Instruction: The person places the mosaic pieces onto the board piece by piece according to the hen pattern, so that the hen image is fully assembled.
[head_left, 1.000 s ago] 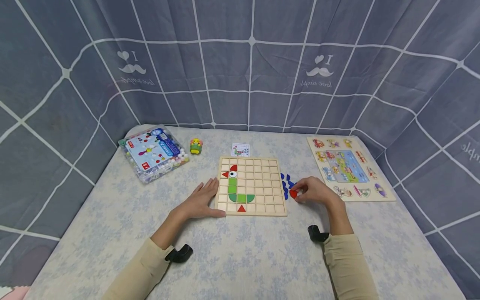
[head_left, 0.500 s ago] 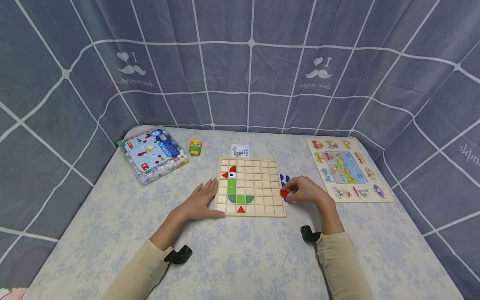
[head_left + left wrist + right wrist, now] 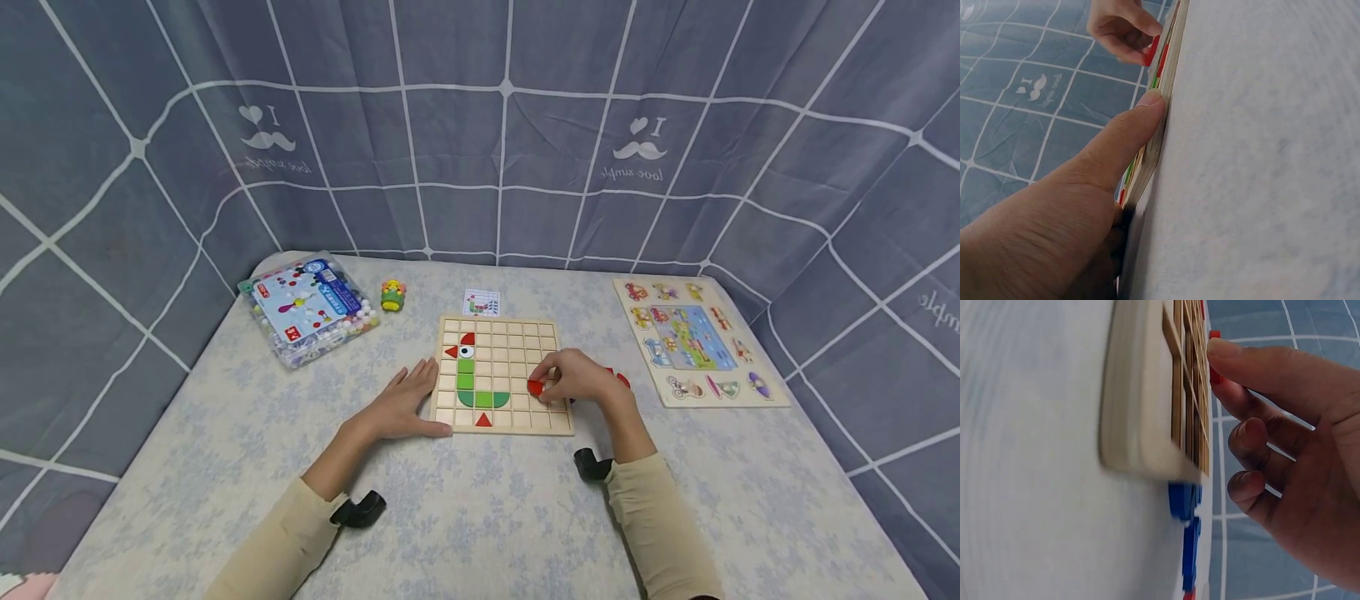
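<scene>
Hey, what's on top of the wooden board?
Green pieces, red pieces and an eye piece. The right hand holds another red piece above the board; whatever they cover can't be seen.

Little red piece (image 3: 535, 388), pinched in the right hand (image 3: 576, 377) just over a flat wooden grid board (image 3: 517, 354). Left hand's (image 3: 403, 406) on the board's left edge; green pieces (image 3: 465, 366) sit in an L-shaped run there.

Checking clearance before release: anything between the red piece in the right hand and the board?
Nothing visible. The right hand pinches the red piece at or just above the right side of the board; contact is unclear. The green pieces lie farther left, and the left hand rests at the board's left edge.
</scene>
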Demonstrator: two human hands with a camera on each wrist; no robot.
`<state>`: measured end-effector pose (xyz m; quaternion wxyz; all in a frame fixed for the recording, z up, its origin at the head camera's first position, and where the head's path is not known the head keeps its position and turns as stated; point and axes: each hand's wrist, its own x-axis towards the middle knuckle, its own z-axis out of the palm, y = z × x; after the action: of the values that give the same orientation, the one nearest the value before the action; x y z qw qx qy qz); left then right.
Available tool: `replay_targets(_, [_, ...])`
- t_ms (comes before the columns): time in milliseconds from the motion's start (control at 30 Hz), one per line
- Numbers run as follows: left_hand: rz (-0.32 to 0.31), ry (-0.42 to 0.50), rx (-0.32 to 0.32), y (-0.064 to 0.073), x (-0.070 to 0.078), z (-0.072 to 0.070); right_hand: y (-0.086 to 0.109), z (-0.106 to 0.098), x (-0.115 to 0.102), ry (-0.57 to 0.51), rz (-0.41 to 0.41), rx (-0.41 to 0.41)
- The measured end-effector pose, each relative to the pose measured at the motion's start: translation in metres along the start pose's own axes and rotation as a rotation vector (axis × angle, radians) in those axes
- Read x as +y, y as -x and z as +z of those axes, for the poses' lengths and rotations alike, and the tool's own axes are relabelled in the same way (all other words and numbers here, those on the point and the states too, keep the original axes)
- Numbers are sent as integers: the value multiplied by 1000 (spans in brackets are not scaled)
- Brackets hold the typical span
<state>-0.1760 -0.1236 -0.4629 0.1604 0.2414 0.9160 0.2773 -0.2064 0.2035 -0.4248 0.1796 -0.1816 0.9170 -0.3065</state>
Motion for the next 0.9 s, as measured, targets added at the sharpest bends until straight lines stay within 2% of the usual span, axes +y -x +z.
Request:
replay_targets(467, [-8,-11,1,0,-2,0,-22,16,-28,47,-59,-11])
replay_targets(700, [-12,-18,-4,0,-2,0,-35,20,-38,91,-118,-25])
replay_targets(900, [-14,-19,-12,0,-1,0,-44,26,-47,65,-84,-54])
